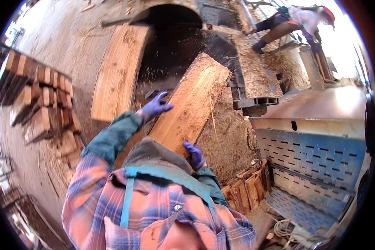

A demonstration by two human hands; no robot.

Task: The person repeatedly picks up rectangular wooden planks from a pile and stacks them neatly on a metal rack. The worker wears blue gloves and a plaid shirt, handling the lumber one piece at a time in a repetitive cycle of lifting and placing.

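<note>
- Sawdust-flecked wooden plank [191, 100] lies aslant in front, centre.
- Left hand [155, 107], purple-gloved, at its left edge: grip released, fingers spread.
- Right hand [194, 156] by its near end; cannot tell its grip.

Sawmill workshop, sawn planks [189, 108], stacked timber [41, 121], scattered sawdust [229, 152]

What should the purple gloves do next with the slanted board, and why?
Perhaps curl the left hand onto the left edge of the board: it is spread open by that edge, while the right hand is at the opposite edge.
</note>
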